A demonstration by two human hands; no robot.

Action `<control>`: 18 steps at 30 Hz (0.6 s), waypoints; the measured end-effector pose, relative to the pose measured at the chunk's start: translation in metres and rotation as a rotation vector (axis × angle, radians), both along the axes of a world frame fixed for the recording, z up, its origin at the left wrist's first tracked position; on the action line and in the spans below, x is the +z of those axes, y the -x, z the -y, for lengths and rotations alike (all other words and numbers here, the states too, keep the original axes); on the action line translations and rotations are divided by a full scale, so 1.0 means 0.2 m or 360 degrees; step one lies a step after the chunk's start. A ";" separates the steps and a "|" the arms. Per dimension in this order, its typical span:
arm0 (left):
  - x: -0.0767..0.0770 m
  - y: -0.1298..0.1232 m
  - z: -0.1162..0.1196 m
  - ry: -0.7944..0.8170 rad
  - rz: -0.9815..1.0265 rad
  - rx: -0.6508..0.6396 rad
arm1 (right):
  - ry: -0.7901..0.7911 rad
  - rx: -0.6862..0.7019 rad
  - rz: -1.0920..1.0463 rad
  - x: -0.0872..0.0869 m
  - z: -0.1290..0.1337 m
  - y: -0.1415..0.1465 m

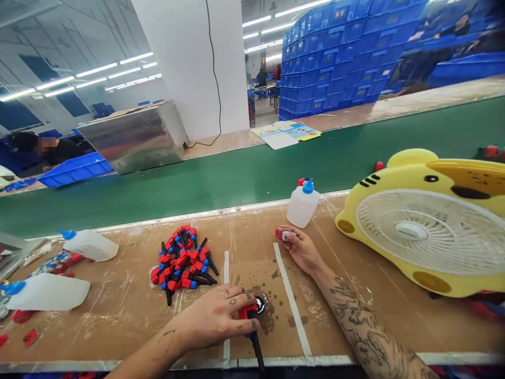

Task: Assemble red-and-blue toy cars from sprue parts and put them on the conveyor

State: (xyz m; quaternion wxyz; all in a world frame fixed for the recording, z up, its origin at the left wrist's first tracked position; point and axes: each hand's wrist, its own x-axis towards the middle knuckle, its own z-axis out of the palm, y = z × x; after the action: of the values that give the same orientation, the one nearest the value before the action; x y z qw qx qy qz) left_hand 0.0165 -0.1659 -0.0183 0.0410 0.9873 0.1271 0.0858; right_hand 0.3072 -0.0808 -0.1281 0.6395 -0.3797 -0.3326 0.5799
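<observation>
Near the front edge of the brown bench (130,326), my left hand (221,313) grips a red part with a black stem (256,350), held at a small dark round spot of liquid (261,303). Farther back and to the right, my right hand (302,250) has its fingers closed on a small red and white piece (284,234). A pile of red, blue and black parts (183,260) lies left of my hands. Just behind my right hand a white bottle with a blue tip (303,205) stands upright.
A yellow animal-shaped fan (410,229) occupies the right side. Two more white bottles (92,246) (51,292) lie at the left. White tape strips (292,300) mark the bench. Behind runs a green belt (221,184), with stacked blue crates (331,63) and a person (65,150) beyond.
</observation>
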 end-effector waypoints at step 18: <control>-0.05 -0.02 -0.12 0.0660 0.0315 0.0347 | -0.0133 0.0259 -0.0060 0.06 0.08 0.12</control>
State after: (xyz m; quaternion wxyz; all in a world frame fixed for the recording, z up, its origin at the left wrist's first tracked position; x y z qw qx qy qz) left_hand 0.0212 -0.1414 -0.0286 0.2454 0.9251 0.2430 0.1580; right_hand 0.2840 -0.0976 -0.1171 0.6117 -0.3134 -0.3741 0.6226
